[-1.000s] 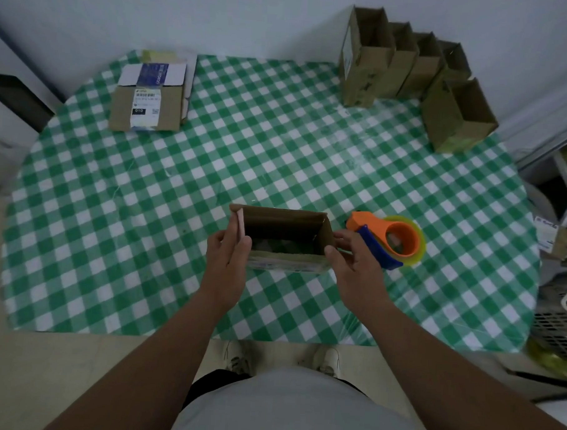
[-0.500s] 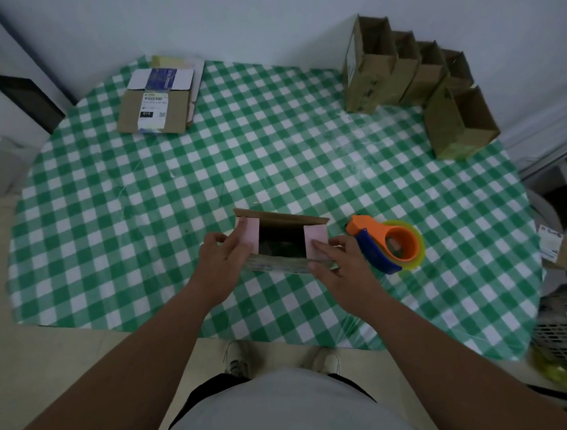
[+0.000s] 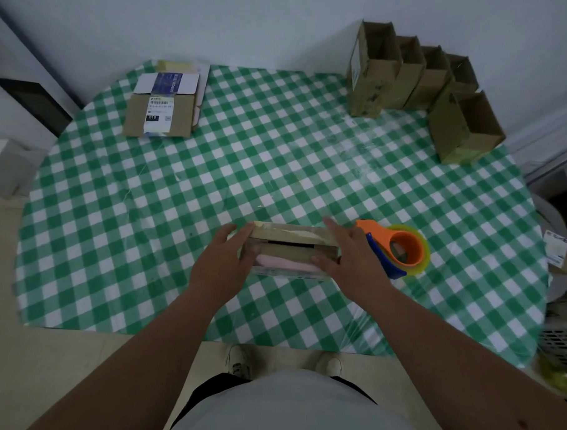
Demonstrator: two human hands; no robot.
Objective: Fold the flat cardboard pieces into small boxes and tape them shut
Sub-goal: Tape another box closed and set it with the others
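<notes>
Centrally, small brown cardboard box (image 3: 290,252) sitting near front edge of green-and-white checked table (image 3: 144,241); left hand (image 3: 221,264) and right hand (image 3: 351,260), fingers straight, pressing flaps down. Orange tape dispenser (image 3: 394,249) lying just right; folded boxes (image 3: 421,87) standing at far corner.
</notes>
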